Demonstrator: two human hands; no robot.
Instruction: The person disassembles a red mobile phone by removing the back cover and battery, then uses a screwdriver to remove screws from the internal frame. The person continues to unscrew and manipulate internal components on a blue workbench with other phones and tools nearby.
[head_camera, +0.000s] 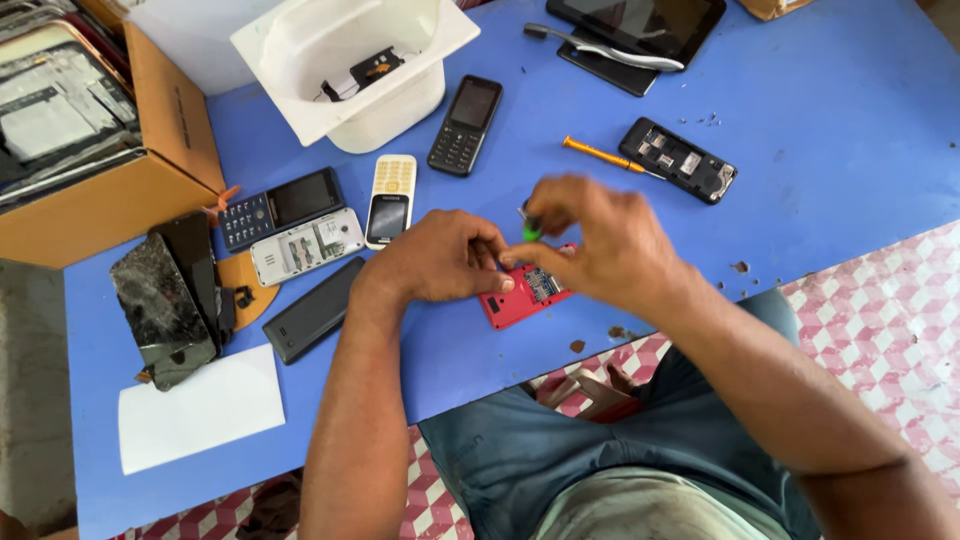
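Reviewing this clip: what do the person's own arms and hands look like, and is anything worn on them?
Both arms are bare, with no sleeves in view. The left hand and right hand wear no gloves, and no rings, watch or bracelet show. No markings are visible on either forearm.

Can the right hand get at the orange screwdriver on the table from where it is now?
Probably yes. The orange screwdriver lies in the open on the blue table, just beyond the right hand, with nothing between them. But that hand already pinches a green-handled tool.
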